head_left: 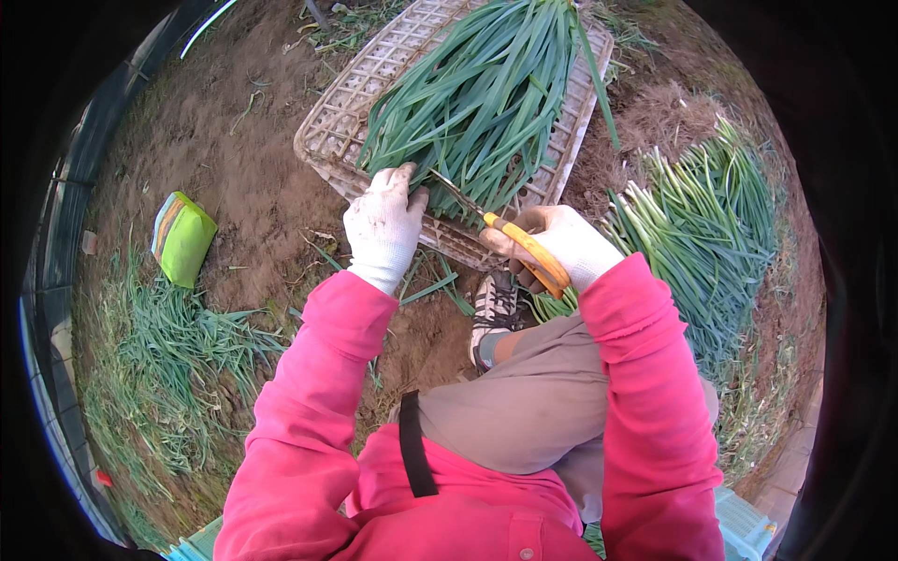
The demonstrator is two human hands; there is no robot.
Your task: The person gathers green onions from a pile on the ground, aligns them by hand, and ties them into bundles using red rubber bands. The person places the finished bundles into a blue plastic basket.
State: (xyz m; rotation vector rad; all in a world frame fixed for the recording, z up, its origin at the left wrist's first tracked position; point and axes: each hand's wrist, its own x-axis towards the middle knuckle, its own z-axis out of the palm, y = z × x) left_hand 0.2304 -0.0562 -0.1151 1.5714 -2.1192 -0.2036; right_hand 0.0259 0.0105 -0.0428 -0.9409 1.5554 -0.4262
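A thick bundle of leafy green alliums (484,91) lies across an upturned plastic crate (337,126), its leaf tips towards me. My left hand (386,217), in a soiled white knit glove, pinches leaf tips at the crate's near left edge. In my right hand (554,238), gloved alike, is a pair of scissors (527,245) with yellow-orange handles. Their blades point up and left into the leaf ends, close to my left fingers. Whether the blades are apart is hard to make out.
To the right lies a large pile of alliums (715,231), pale stems up. Cut leaves (189,336) litter the soil at left, beside a lime-green packet (188,238). My shoe (494,308) is just below the crate. A light-blue plastic crate (740,522) shows behind me.
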